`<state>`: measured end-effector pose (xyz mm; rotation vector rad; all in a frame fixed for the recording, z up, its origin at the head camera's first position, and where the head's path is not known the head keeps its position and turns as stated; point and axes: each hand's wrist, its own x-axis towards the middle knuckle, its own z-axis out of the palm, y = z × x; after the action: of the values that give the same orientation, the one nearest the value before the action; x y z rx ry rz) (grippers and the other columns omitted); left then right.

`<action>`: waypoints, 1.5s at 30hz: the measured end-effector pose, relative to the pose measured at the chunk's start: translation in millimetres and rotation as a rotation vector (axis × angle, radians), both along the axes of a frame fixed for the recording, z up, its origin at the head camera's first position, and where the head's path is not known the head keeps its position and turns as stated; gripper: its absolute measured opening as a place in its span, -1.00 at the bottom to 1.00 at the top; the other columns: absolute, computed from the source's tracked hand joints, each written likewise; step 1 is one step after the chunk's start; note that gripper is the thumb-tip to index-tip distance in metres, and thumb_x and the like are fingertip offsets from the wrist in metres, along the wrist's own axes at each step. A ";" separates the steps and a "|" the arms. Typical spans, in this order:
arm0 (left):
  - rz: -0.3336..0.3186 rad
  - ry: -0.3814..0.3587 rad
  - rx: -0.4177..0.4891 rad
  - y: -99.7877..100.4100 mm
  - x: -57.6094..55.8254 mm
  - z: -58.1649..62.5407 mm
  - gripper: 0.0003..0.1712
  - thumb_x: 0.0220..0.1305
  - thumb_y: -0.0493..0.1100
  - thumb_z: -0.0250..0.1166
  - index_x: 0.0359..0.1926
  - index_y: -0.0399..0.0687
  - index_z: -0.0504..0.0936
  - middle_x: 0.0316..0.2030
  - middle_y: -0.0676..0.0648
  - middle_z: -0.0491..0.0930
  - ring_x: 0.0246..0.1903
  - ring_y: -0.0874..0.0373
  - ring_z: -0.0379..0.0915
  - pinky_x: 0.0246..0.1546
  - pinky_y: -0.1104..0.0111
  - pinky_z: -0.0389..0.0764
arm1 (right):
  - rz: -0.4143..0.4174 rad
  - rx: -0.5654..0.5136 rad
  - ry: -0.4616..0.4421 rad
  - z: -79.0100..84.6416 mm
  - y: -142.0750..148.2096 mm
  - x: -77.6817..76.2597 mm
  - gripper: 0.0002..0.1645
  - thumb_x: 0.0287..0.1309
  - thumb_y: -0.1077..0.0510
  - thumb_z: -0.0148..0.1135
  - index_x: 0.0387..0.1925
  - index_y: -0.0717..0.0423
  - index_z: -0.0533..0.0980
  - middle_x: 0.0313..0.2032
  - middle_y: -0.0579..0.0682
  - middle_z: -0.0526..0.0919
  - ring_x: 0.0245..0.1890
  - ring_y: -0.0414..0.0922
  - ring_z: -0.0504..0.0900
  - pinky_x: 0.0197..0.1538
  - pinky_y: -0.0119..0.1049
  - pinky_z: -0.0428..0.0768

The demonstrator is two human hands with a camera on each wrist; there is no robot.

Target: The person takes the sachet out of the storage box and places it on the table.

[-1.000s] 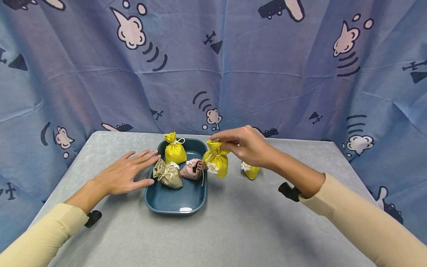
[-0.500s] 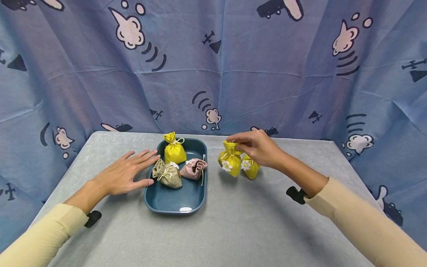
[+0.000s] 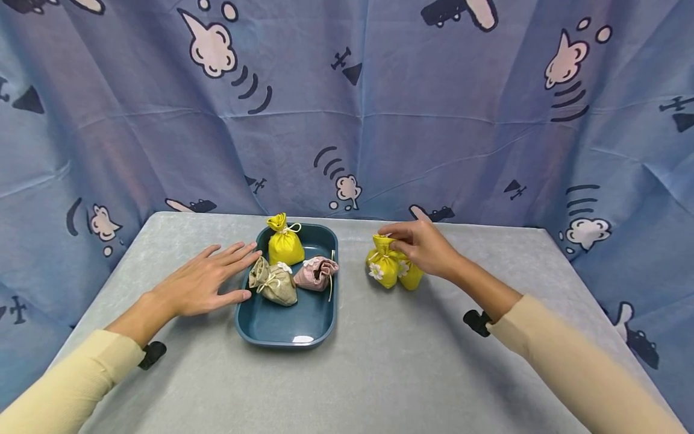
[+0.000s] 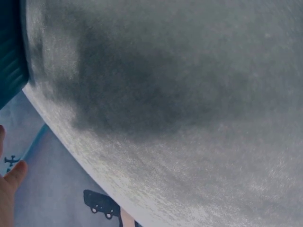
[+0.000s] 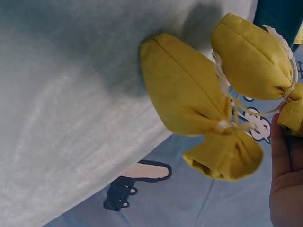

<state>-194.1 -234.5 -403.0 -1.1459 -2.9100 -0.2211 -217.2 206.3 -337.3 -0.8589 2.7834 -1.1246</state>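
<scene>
My right hand (image 3: 425,247) pinches the gathered neck of a yellow drawstring pouch (image 3: 384,269), which has a white flower on its front. Just right of it stands a second yellow pouch (image 3: 412,276), partly hidden by my hand in the head view and whole in the right wrist view, its pouch body (image 5: 182,85) upright on the table. My left hand (image 3: 208,280) is spread with straight fingers at the left rim of a blue tray (image 3: 287,345). Inside the tray are a yellow pouch (image 3: 286,247), a beige pouch (image 3: 278,286) and a pink pouch (image 3: 314,274) lying on its side.
The pale grey table (image 3: 374,374) reaches to a blue patterned curtain (image 3: 303,90) behind its far edge. The tray stands left of the table's middle, a short gap away from the two yellow pouches.
My right hand has carried its yellow pouch rightward, away from the tray's right edge, and lowered it beside the other yellow pouch. My left hand has stayed in place.
</scene>
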 end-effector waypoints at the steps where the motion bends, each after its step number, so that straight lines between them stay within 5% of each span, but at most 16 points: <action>1: -0.001 0.000 0.000 0.1 0.0 0.0 -0.10 0.38 0.38 0.07 0.57 0.09 0.10 0.53 -0.05 0.07 0.49 -0.10 -0.01 0.39 -0.22 0.02 | -0.006 -0.005 -0.014 -2.3 0.1 -0.1 -0.57 0.19 0.50 0.24 0.10 0.32 0.60 -0.06 0.20 0.73 -0.13 0.02 0.75 0.28 0.00 0.45; 3: -0.003 0.001 -0.001 0.2 0.0 -0.1 -0.10 0.38 0.38 0.07 0.56 0.07 0.11 0.53 -0.06 0.07 0.49 -0.10 -0.01 0.38 -0.23 0.02 | -0.016 -0.011 -0.042 -6.5 0.1 0.0 -0.59 0.21 0.49 0.23 0.11 0.33 0.59 -0.01 0.21 0.70 -0.10 0.03 0.74 0.00 -0.04 0.66; 13: -0.001 -0.001 0.000 0.6 -0.1 0.3 -0.09 0.38 0.37 0.08 0.56 0.05 0.12 0.54 -0.06 0.06 0.49 -0.11 -0.01 0.38 -0.24 0.03 | -0.036 0.022 -0.045 -15.6 0.1 1.2 -0.60 0.21 0.48 0.24 0.09 0.31 0.61 0.01 0.21 0.69 -0.10 0.04 0.73 -0.09 -0.18 0.70; 27: 0.004 -0.016 0.003 -0.2 -0.3 0.3 -0.09 0.38 0.37 0.08 0.56 0.04 0.12 0.53 -0.06 0.07 0.49 -0.10 -0.01 0.38 -0.24 0.02 | -0.014 0.055 -0.022 -7.2 -7.6 4.5 -0.41 0.19 0.27 0.39 0.26 0.20 0.50 0.18 0.13 0.60 0.16 0.07 0.59 0.17 0.04 0.56; 45: 0.005 -0.013 -0.005 -0.1 -0.4 0.2 -0.09 0.38 0.38 0.07 0.56 0.05 0.11 0.54 -0.06 0.06 0.49 -0.10 -0.01 0.37 -0.24 0.04 | 0.114 -0.006 0.001 -0.9 -47.0 12.9 -0.35 0.11 0.27 0.46 0.25 0.23 0.51 0.21 0.12 0.59 0.20 0.03 0.58 0.21 -0.08 0.54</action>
<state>-194.5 -234.6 -402.8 -1.1421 -2.9256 -0.2228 -204.3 159.3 -338.1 -1.0044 2.6943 -1.1149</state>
